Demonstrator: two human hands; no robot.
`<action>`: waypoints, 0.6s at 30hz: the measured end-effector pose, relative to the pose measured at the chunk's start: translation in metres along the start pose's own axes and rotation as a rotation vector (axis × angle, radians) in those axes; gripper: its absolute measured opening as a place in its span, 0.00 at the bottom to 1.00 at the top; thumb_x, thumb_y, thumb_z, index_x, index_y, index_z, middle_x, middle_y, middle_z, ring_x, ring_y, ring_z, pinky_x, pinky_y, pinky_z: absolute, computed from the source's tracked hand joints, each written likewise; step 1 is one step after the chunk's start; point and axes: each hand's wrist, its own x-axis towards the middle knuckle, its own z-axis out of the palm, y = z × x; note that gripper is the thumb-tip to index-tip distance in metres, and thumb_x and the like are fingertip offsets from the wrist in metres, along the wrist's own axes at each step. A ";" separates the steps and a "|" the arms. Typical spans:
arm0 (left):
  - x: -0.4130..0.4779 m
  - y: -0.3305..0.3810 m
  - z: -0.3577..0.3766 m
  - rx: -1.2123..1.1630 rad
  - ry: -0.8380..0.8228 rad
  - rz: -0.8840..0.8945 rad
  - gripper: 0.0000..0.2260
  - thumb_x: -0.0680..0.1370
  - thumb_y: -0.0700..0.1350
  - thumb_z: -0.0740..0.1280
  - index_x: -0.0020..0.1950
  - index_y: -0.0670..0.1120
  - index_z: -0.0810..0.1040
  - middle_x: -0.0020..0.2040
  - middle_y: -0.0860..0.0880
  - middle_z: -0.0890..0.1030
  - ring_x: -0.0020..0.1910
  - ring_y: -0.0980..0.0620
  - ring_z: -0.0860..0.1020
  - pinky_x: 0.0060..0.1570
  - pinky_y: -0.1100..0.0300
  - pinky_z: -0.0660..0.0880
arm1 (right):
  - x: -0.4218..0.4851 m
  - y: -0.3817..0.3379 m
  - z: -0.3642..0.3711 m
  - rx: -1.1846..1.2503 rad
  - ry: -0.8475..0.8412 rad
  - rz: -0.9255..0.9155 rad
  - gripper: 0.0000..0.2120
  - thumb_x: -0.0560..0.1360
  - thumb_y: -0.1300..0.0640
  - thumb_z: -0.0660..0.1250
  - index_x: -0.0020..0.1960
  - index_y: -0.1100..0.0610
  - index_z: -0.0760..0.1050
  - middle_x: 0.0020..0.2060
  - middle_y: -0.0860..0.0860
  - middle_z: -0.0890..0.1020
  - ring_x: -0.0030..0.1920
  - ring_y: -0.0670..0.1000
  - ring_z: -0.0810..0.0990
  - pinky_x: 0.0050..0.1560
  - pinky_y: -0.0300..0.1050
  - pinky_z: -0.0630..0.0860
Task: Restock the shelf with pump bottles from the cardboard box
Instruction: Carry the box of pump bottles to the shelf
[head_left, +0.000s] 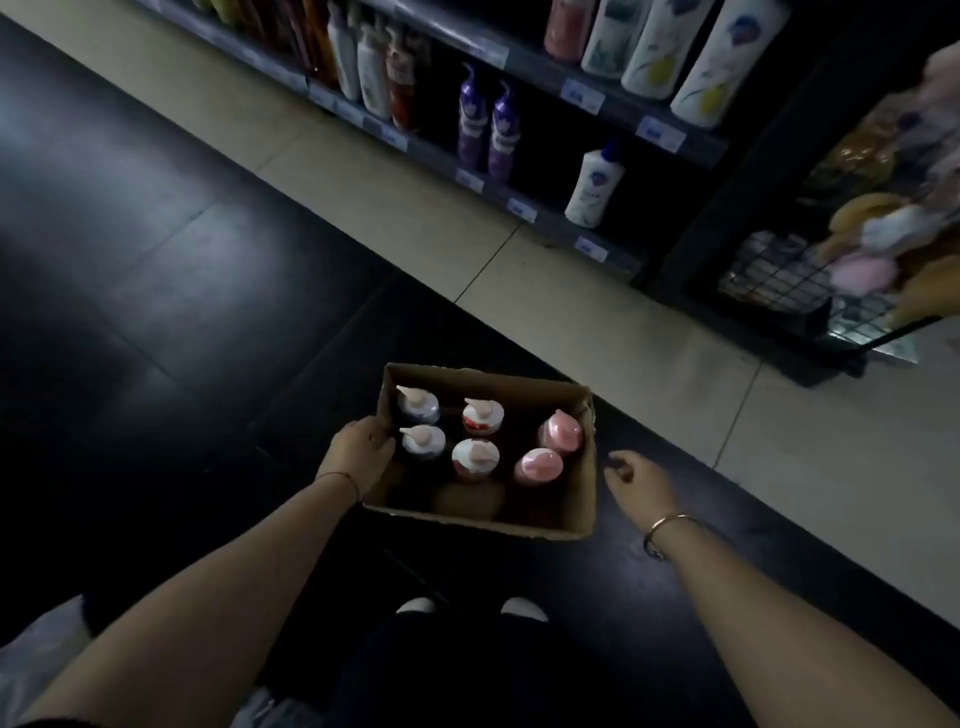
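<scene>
An open cardboard box (579, 499) sits on the dark floor in front of my feet. Several pump bottles stand upright inside: two with blue-white tops (422, 440), two with red-white tops (475, 457), two pink ones (540, 465). My left hand (361, 453) grips the box's left wall, fingers over the rim. My right hand (636, 477) hovers just right of the box, fingers loosely curled, holding nothing and apart from the cardboard. The shelf (545, 215) runs along the upper right.
On the lowest shelf stand two purple bottles (488, 127) and one white bottle (592, 187), with dark gaps around them. Large white bottles (727, 62) fill the shelf above. A wire basket (810, 280) of soft goods stands at right. My shoe tips (470, 608) show below.
</scene>
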 end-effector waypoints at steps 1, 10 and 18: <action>0.014 -0.016 0.012 -0.036 0.035 -0.018 0.11 0.75 0.48 0.64 0.56 0.48 0.77 0.53 0.46 0.80 0.52 0.46 0.77 0.49 0.52 0.74 | 0.012 0.009 0.011 0.015 0.023 -0.004 0.13 0.77 0.57 0.63 0.60 0.59 0.76 0.36 0.46 0.75 0.43 0.51 0.75 0.46 0.44 0.71; 0.110 -0.099 0.085 -0.190 0.227 0.005 0.26 0.78 0.47 0.65 0.74 0.53 0.61 0.73 0.46 0.62 0.68 0.45 0.68 0.64 0.46 0.70 | 0.120 0.083 0.100 0.154 0.120 0.066 0.29 0.76 0.50 0.64 0.75 0.47 0.59 0.65 0.59 0.76 0.62 0.62 0.75 0.55 0.49 0.70; 0.148 -0.140 0.112 -0.254 0.116 0.061 0.26 0.80 0.48 0.59 0.72 0.69 0.54 0.62 0.53 0.75 0.57 0.49 0.76 0.55 0.49 0.74 | 0.154 0.106 0.143 0.125 0.111 -0.095 0.42 0.75 0.62 0.64 0.75 0.37 0.42 0.66 0.55 0.74 0.57 0.60 0.77 0.51 0.47 0.69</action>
